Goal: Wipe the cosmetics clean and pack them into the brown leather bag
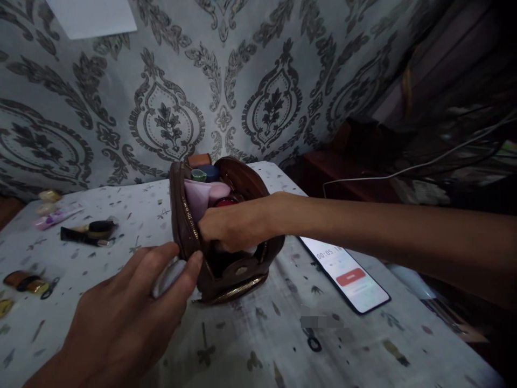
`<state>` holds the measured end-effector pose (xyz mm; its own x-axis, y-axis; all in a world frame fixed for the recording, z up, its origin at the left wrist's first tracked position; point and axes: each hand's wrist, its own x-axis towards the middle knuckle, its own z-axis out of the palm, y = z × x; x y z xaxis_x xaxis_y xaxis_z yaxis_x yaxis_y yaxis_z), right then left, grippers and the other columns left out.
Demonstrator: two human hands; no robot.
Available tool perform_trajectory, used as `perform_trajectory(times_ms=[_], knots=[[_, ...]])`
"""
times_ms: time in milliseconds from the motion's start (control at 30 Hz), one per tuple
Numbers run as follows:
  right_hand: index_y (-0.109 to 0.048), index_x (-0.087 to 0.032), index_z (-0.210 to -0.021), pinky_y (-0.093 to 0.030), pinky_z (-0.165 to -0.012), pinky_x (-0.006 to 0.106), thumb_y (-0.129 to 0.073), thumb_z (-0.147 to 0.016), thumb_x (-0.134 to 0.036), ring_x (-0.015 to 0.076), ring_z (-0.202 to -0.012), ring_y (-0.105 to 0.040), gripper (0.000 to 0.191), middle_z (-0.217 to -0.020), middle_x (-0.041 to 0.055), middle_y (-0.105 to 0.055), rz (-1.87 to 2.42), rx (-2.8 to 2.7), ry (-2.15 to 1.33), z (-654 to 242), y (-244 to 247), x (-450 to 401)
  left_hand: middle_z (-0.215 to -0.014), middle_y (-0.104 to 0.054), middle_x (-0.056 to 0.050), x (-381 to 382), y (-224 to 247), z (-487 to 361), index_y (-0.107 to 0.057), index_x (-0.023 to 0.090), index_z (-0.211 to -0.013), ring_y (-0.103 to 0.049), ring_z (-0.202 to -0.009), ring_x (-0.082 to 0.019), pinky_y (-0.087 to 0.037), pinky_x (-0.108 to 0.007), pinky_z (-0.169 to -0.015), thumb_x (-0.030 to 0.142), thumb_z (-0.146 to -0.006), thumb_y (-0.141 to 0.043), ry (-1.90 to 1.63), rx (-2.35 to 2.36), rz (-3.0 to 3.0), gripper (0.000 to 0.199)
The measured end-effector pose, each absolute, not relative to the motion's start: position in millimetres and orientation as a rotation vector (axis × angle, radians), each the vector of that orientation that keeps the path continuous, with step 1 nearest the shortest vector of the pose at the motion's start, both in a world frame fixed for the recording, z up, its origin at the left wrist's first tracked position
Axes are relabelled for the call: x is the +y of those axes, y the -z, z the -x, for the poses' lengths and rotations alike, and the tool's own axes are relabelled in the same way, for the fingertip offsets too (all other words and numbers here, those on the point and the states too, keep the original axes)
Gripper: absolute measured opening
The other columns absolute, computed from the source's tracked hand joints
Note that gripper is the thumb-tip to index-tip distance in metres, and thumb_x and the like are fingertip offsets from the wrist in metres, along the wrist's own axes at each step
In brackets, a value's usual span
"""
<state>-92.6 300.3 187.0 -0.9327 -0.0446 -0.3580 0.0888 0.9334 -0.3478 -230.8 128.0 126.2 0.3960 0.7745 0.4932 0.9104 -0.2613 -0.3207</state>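
A brown zippered bag [188, 237] stands unzipped on the table, its gold-toothed front flap folded down. My right hand [236, 223] reaches into it from the right with fingers curled; their tips, and anything they grip, are hidden. Around that hand inside the bag are a pale pink pouch-like item [197, 196], a pink rounded item [219, 191], a red item [225, 202], a blue lid [210, 172] and a green-rimmed round item [198, 174]. My left hand [133, 302] is closed round a whitish rounded object [167, 277], its fingertips against the bag's left side.
A lit phone [351, 277] showing a timer lies right of the bag. Black-handled brushes or similar tools [89, 231], a purple-and-white tube [58, 215] and an amber bottle [26, 282] lie at left. Behind stands a patterned wall [222, 81]; a white cable [383, 177] crosses the right side.
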Motion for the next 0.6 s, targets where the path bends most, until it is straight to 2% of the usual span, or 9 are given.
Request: perform_trajectory(times_ms=[167, 367, 600], knots=[[-0.07, -0.009, -0.076, -0.039, -0.058, 0.023, -0.052, -0.081, 0.008, 0.0112, -0.063, -0.055, 0.025, -0.068, 0.0, -0.065, -0.041, 2.724, 0.507, 88.4, -189.4, 304.0, -0.112, -0.063, -0.009, 125.6, -125.6, 234.4, -0.057, 0.027, -0.126, -0.066, -0.098, -0.022, -0.043, -0.022, -0.048, 0.012, -0.088, -0.043, 0.304, -1.447, 2.109, 0.043], [-0.072, -0.011, -0.081, -0.039, -0.062, 0.021, -0.054, -0.079, 0.007, 0.0111, -0.07, -0.058, 0.026, -0.076, 0.0003, -0.069, -0.002, 2.751, 0.74, 85.6, -189.4, 313.2, -0.118, -0.063, -0.008, 121.8, -122.3, 239.3, -0.049, 0.029, -0.14, -0.064, -0.103, -0.023, -0.051, -0.025, -0.061, 0.009, -0.087, -0.044, 0.432, -1.421, 2.144, 0.056], [-0.072, -0.014, -0.089, -0.04, -0.067, 0.023, -0.047, -0.09, -0.004, 0.0118, -0.072, -0.057, 0.028, -0.075, -0.0016, -0.065, -0.188, 2.988, 0.819, 58.0, -210.0, 318.0, -0.124, -0.061, -0.012, 114.8, -118.3, 242.1, -0.038, 0.029, -0.149, -0.062, -0.108, -0.029, -0.056, -0.032, -0.069, 0.026, -0.093, -0.043, 0.335, -1.45, 2.186, 0.057]])
